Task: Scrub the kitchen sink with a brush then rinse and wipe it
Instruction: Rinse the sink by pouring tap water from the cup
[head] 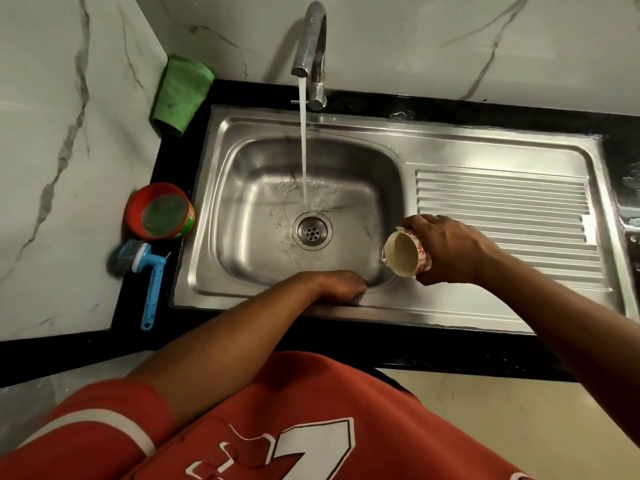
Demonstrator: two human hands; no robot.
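The steel sink (221, 258) has water running from the tap (313, 46) into its basin, just behind the drain (312, 231). My right hand (450, 249) grips a cream cup with red flowers (407, 254), tipped on its side over the basin's right rim. My left hand (341, 287) rests palm down on the front rim, fingers curled over the basin's near edge, holding nothing. A blue-handled brush (149, 271) lies on the black counter left of the sink. A green cloth (181, 93) leans in the back left corner.
A red tub with a green pad inside (161, 211) stands on the counter beside the brush. The ribbed drainboard (502, 216) lies right of the basin. Marble wall closes the back and left side. The black counter edge (450, 355) runs along the front.
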